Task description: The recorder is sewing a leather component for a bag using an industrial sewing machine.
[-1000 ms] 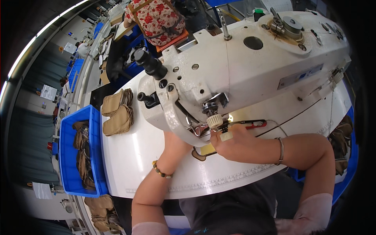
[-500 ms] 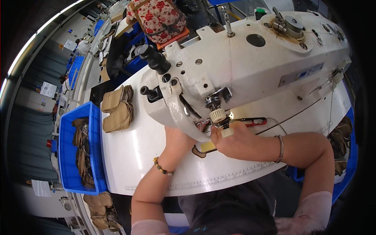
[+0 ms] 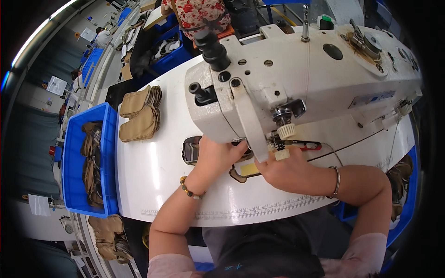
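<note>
At nine o'clock from the left hand (image 3: 215, 159), a blue bin (image 3: 107, 160) of fabric; at ten, tan stacks (image 3: 138, 124). On the white table (image 3: 157, 180), partly under that hand, a dark striped fabric piece (image 3: 191, 149), long axis roughly nine to three o'clock, rounded end toward nine. On that hand, one digit stretched toward three, others hidden; cannot tell the grip. At one, a white sewing machine (image 3: 320, 78). At three, the right hand (image 3: 291, 173), fingers curled, tips hidden; cannot tell whether holding anything.

worktable (image 3: 153, 180): ruler scale (image 3: 259, 211), figures illegible | sewing machine (image 3: 333, 83): label (image 3: 372, 98), illegible | apron (image 3: 269, 250): blue marks (image 3: 233, 267), illegible
</note>
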Motion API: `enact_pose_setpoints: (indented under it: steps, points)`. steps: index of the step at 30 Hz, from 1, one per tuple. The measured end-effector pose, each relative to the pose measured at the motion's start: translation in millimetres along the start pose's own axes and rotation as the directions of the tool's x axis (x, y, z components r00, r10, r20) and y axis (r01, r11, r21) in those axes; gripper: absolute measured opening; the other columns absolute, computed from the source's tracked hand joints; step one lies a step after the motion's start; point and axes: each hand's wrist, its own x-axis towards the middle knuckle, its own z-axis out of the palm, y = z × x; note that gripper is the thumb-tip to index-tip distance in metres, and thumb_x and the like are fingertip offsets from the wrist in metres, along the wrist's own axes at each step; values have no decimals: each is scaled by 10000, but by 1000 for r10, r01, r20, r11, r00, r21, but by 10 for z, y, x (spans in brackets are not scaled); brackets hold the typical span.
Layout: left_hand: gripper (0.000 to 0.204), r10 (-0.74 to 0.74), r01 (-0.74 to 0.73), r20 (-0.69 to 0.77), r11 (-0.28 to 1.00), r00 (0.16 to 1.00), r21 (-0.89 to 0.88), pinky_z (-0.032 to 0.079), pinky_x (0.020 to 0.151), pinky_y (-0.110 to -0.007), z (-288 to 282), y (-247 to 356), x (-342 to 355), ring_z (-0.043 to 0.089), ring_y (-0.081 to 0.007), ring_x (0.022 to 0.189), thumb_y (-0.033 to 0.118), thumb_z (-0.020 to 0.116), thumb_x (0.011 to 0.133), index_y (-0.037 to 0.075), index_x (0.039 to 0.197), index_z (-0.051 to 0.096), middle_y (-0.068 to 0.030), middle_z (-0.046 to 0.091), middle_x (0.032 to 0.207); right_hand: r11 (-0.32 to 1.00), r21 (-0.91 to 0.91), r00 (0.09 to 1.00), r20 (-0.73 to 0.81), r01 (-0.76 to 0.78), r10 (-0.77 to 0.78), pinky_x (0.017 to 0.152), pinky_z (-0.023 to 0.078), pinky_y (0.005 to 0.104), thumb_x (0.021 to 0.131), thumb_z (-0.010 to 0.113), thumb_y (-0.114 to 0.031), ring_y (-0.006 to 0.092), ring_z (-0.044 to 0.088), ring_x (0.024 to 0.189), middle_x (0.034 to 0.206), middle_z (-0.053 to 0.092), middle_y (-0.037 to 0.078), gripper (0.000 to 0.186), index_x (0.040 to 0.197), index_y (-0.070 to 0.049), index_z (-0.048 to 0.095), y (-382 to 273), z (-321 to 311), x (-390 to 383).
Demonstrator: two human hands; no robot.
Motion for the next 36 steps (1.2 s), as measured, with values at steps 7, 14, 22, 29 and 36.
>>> enact_pose_setpoints:
  steps: [7, 14, 22, 29, 36]
  points:
    - [255, 78, -77, -48, 997, 996, 26, 552, 678, -405, 36, -83, 18, 696, -329, 758, 216, 730, 776, 105, 1005, 751, -116, 730, 845, 1000, -31, 1000, -15, 8, -8, 422, 443, 319, 688, 673, -105, 162, 589, 439, 494, 561, 21, 387, 1034, 68, 692, -1, 54, 11]
    - [220, 10, -8, -39, 1000, 999, 27, 545, 645, -411, 60, 12, 25, 687, -328, 720, 210, 701, 778, 104, 966, 746, -126, 708, 769, 996, -77, 999, 17, 32, -31, 412, 414, 308, 695, 673, -110, 145, 568, 425, 486, 550, 12, 381, 1033, 63, 694, 22, 19, 7]
    - [225, -145, 131, 101, 982, 984, 136, 549, 658, -418, 23, 41, 30, 688, -335, 725, 216, 697, 777, 91, 959, 742, -128, 708, 768, 1000, -16, 1000, -21, 17, -17, 416, 425, 321, 689, 672, -103, 163, 557, 409, 463, 529, 15, 400, 1050, 69, 683, 36, 48, 1]
    - [310, -81, 77, 109, 996, 991, 38, 554, 705, -419, -127, 46, -9, 686, -342, 771, 219, 764, 755, 74, 1026, 721, -133, 710, 846, 998, -46, 994, -98, 45, -50, 434, 432, 321, 672, 678, -113, 170, 581, 457, 610, 595, 35, 296, 935, 19, 646, 62, 33, 56]
    - [296, 188, -217, 205, 968, 961, 129, 561, 694, -380, -436, 130, -227, 683, -278, 819, 118, 796, 737, 98, 1019, 709, -74, 678, 971, 991, -102, 995, -46, 84, -89, 447, 419, 288, 674, 683, -133, 149, 538, 479, 695, 596, 12, 293, 935, -4, 650, 42, 51, 54]
